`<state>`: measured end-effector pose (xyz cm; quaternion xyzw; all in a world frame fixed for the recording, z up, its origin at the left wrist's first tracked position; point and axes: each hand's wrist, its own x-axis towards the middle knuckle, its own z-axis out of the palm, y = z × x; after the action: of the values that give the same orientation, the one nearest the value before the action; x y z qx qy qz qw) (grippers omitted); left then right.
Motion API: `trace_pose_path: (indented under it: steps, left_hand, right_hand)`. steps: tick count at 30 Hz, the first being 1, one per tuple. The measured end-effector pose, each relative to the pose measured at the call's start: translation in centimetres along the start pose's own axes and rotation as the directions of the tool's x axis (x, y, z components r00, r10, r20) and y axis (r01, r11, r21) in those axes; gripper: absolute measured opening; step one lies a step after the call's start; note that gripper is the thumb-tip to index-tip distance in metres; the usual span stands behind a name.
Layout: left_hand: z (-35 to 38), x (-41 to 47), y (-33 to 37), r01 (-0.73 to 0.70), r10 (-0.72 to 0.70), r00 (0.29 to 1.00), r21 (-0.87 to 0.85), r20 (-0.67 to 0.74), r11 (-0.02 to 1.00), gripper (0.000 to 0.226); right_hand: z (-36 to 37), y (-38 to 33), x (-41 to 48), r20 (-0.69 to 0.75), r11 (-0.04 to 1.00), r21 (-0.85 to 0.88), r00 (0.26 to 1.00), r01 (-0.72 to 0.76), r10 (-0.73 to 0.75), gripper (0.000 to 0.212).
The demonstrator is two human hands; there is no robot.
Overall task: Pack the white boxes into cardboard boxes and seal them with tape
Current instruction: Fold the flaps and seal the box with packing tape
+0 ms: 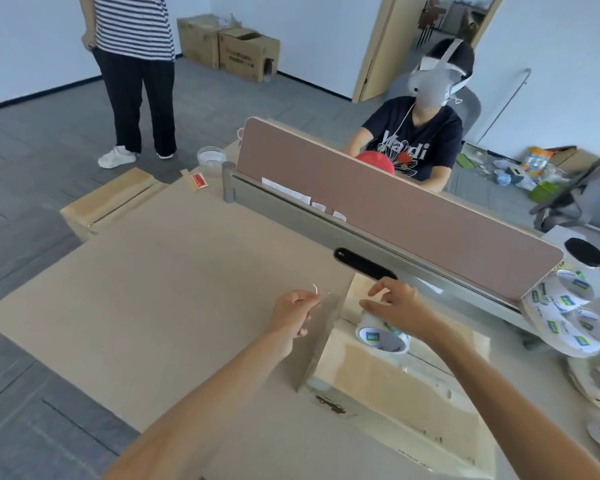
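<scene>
We find the cardboard box (388, 386) at about 4 o'clock from the middle of the view, lying closed on the table with its long top face up. A tape roll (381, 336) stands on that top, near its far end. Our right hand (395, 306) lies over the roll, fingers curled down around it. Just beside it, at 9 o'clock from the roll, our left hand (291, 315) pinches a thin, glinting tape end (315, 289) between thumb and forefinger, the other fingers folded in.

A brown cardboard sheet (170, 271) covers the table under both forearms. A pink divider panel (395, 216) crosses at 1 o'clock, and a seated person (420, 143) is behind it. Spare tape rolls (568, 317) are stacked at 3 o'clock. A standing person (136, 81) is at 11 o'clock.
</scene>
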<state>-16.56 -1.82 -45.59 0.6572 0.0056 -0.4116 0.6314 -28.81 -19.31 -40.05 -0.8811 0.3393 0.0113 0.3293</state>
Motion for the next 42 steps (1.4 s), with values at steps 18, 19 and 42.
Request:
trace_pose_path:
  steps: [18,19,42]
  left_hand:
    - [-0.3,2.6,-2.4,0.060,-0.069,0.996,0.138,0.061,0.989,0.009]
    - [-0.4,2.8,-2.5,0.061,-0.069,0.996,0.143,0.057,0.988,0.009]
    - [-0.2,3.5,-2.6,0.070,-0.086,0.993,0.187,0.080,0.980,0.009]
  right_hand:
    - [0.5,-0.3,1.0,0.018,0.978,-0.171,0.992,-0.119,0.124,0.030]
    - [0.6,-0.7,1.1,0.024,0.973,-0.193,0.991,-0.128,0.135,0.029]
    - [0.4,-2.6,1.7,0.038,0.923,-0.342,0.979,-0.177,0.202,0.021]
